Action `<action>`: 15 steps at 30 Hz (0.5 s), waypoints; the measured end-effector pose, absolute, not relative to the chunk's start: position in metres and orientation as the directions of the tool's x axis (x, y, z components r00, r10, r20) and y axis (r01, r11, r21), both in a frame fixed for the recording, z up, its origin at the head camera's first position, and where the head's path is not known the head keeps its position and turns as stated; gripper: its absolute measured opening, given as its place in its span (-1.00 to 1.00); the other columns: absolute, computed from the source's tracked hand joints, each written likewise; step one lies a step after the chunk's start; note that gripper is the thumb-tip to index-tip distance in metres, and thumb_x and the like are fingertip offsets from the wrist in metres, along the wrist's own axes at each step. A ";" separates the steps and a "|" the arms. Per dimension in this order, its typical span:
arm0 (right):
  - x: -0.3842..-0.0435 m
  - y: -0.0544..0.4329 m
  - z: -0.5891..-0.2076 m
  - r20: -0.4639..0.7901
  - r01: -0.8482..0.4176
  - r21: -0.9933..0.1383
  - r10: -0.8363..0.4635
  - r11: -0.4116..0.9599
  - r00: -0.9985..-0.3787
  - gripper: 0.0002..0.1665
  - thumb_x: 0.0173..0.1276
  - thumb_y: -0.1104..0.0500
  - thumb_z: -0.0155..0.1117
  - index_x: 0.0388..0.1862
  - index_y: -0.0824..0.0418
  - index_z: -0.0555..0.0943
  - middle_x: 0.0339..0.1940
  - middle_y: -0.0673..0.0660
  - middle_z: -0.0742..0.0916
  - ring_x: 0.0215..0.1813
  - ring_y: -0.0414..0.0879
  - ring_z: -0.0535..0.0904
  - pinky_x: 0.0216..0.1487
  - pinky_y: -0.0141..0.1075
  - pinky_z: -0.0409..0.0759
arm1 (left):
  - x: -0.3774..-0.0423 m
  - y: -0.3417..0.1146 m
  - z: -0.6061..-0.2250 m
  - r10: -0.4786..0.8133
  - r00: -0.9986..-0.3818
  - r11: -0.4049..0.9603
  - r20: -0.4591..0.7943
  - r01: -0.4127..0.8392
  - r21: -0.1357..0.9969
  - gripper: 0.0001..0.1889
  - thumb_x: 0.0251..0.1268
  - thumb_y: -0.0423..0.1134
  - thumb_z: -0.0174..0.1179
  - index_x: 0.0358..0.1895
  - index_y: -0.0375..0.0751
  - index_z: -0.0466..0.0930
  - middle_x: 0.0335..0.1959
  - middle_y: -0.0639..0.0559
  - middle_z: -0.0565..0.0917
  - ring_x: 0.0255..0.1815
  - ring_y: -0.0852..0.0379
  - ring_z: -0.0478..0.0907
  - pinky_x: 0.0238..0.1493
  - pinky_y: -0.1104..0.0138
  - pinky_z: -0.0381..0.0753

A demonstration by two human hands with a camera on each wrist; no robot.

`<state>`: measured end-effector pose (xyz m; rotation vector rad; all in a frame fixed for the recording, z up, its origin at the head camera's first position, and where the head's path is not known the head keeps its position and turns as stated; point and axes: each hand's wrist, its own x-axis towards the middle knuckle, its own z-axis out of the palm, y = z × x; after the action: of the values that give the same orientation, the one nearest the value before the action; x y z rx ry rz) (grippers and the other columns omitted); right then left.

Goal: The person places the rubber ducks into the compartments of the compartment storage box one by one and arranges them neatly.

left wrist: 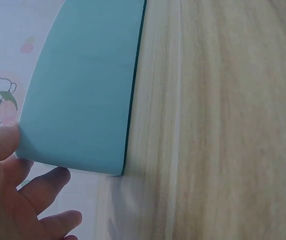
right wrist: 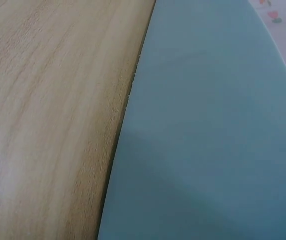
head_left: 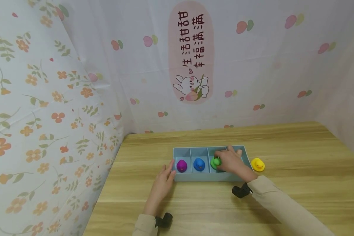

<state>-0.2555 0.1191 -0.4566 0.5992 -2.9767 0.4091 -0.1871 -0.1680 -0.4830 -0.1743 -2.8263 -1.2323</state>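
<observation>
A light blue tray (head_left: 207,177) with a row of compartments sits on the table. Inside it, a purple toy duck (head_left: 181,166) is in the leftmost compartment and a blue toy duck (head_left: 199,164) in the one beside it. My right hand (head_left: 231,161) reaches over the tray's right part and pinches a green toy duck (head_left: 215,162) in the third compartment, partly covering it. At the tray's left end, my left hand (head_left: 163,183) touches the wall and corner with fairly straight, spread fingers. In the left wrist view, those fingers (left wrist: 47,190) lie against the end wall.
A yellow toy duck (head_left: 258,164) sits on the wooden table (head_left: 200,206) just right of the tray. Behind the table hangs a printed cloth (head_left: 253,65), and a flowered cloth (head_left: 47,98) closes off the left side. My right forearm crosses the tray's front right corner.
</observation>
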 end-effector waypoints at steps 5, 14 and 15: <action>-0.254 0.120 -0.455 0.098 -0.356 -0.272 -0.342 0.894 -0.934 -0.49 -0.13 0.06 0.62 -0.16 0.06 0.62 -0.24 0.09 0.74 -0.24 0.02 0.28 -0.33 -0.08 0.01 | -0.186 -0.167 -0.483 0.079 -0.993 0.675 0.092 0.121 0.727 -0.49 0.49 -0.07 -0.05 0.44 0.01 0.24 0.34 -0.26 0.39 0.42 -0.37 0.16 0.24 -0.36 0.19; -0.253 0.124 -0.450 0.116 -0.329 -0.346 -0.308 0.878 -0.944 -0.35 -0.06 -0.03 0.57 0.04 0.12 0.61 -0.10 0.11 0.75 -0.18 0.04 0.33 -0.30 -0.09 0.02 | -0.187 -0.168 -0.486 0.070 -0.994 0.674 0.085 0.109 0.731 -0.50 0.50 -0.05 -0.07 0.45 0.04 0.23 0.36 -0.23 0.38 0.43 -0.36 0.15 0.25 -0.36 0.17; -0.252 0.124 -0.449 0.128 -0.332 -0.357 -0.306 0.873 -0.943 -0.37 -0.04 -0.03 0.57 0.04 0.13 0.61 -0.11 0.10 0.75 -0.19 0.03 0.33 -0.30 -0.09 0.02 | -0.187 -0.168 -0.486 0.069 -0.994 0.675 0.084 0.109 0.730 -0.50 0.50 -0.04 -0.07 0.45 0.05 0.23 0.36 -0.23 0.38 0.43 -0.36 0.15 0.25 -0.36 0.18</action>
<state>-0.2523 0.1244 -0.4489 0.5069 -2.9752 0.5858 -0.1871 -0.1681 -0.4856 -0.1504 -2.8295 -1.2382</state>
